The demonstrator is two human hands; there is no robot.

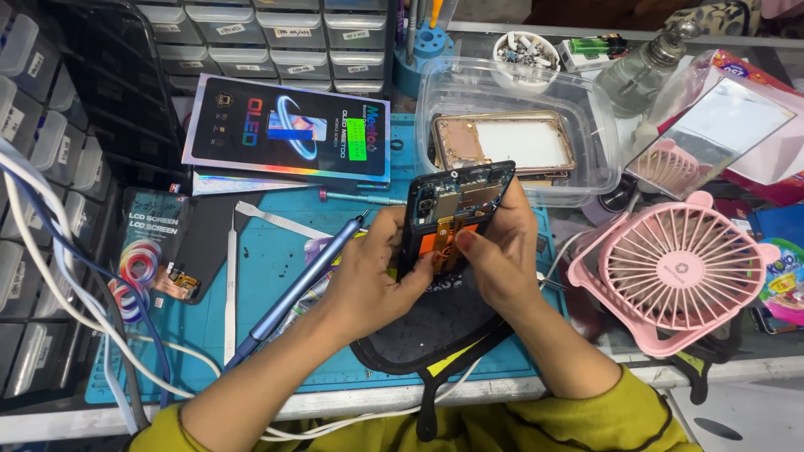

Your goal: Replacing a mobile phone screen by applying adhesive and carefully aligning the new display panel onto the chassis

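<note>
Nearest the camera, two yellow-green sleeves [586, 423] lead up to the hands: the left hand [368, 276] and right hand [494, 259] both grip one opened phone [456, 213], held upright above the blue mat [276, 251] on the table, its dark frame showing a camera module, metal shields and an orange patch. From left to right lie one small black packet [151, 243] with coloured rings, one blue pen-like tool [297, 285], one flat black rectangular box [289, 130] with a green label, one clear tub [511, 125] holding a gold frame, and one pink fan [678, 268].
</note>
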